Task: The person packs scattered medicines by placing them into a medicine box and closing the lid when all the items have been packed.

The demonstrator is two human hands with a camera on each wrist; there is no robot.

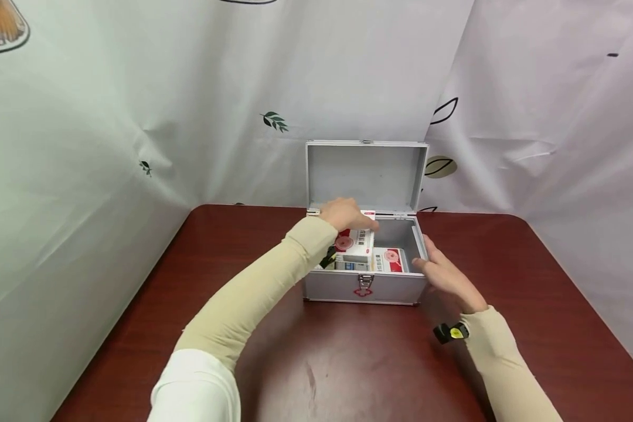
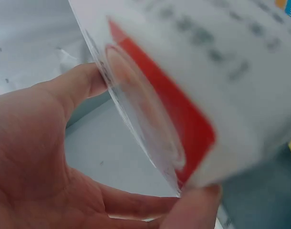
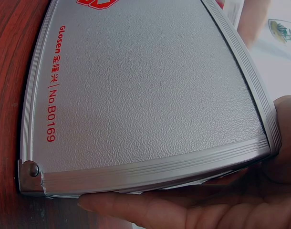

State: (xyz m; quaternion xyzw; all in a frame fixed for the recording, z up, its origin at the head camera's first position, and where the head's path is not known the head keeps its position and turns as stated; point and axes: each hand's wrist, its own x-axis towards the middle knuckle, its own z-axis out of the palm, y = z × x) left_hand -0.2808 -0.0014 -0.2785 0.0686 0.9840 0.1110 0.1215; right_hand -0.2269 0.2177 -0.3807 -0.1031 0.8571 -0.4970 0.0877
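A silver metal first-aid case point(image 1: 334, 287) stands on the table with its lid point(image 1: 366, 176) raised. My left hand point(image 1: 344, 214) holds a white and red medicine box point(image 1: 360, 241) over the left part of the case. In the left wrist view the thumb and fingers pinch the medicine box point(image 2: 241, 109) at its edges. Another white and red medicine box point(image 1: 388, 259) lies inside, near the front wall. At the case's right side, my right hand point(image 1: 445, 275) grips the wall, thumb over the rim and fingers along the outside point(image 3: 150, 207).
The dark red wooden table point(image 1: 348, 363) extends around the case. Behind and beside it hang pale sheets point(image 1: 216, 117) printed with leaves. A metal latch point(image 1: 366, 280) sits at the middle of the case's front.
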